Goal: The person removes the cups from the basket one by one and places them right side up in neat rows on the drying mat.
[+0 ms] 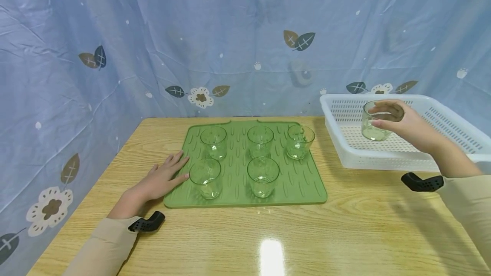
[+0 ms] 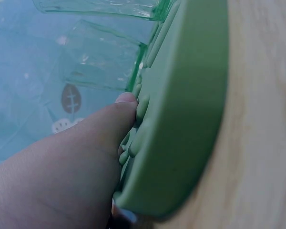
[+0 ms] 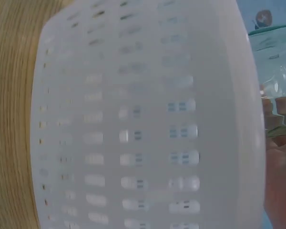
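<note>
My right hand (image 1: pixel 410 125) grips a clear glass cup (image 1: pixel 371 130) by its side, with thumb and fingers round it, over the white plastic basket (image 1: pixel 387 162). In the right wrist view the basket wall (image 3: pixel 214 143) hides most of the hand, and part of the glass cup (image 3: pixel 276 62) shows beyond its rim. My left hand (image 1: pixel 159 181) rests with extended fingers at the left edge of the green drying mat (image 1: pixel 235 191); its thumb (image 2: pixel 126 102) touches the ridged top. Several glass cups stand upright on the mat, including a front-left one (image 1: pixel 209 182) near the thumb.
Three cups line the mat's back row, the rightmost cup (image 1: pixel 300 142) nearest the basket. Two stand in front, including the right front cup (image 1: pixel 263 178). A wooden table (image 1: pixel 215 242) carries everything. Behind it hangs a blue patterned curtain (image 1: pixel 238 33).
</note>
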